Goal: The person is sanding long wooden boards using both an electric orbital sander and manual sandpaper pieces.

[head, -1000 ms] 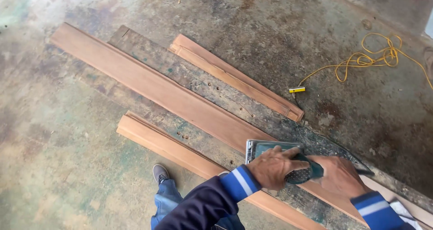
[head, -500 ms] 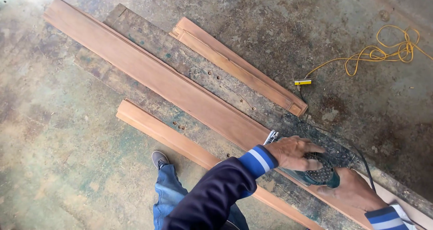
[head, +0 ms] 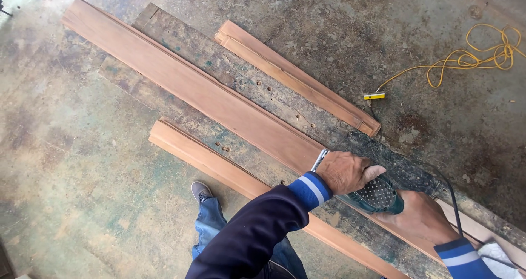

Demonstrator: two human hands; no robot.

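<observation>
Near the right end of the long reddish board (head: 219,106), the left hand (head: 345,172) presses the front of a green electric sander (head: 375,197) while the right hand (head: 419,219) grasps its rear. Sanding well likely calls for a flat pad, even pressure, and the black cord (head: 446,188) trailing clear.

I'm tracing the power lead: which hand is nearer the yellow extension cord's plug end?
Right hand, though well below the plug; left hand sits slightly farther, on the sander.
</observation>
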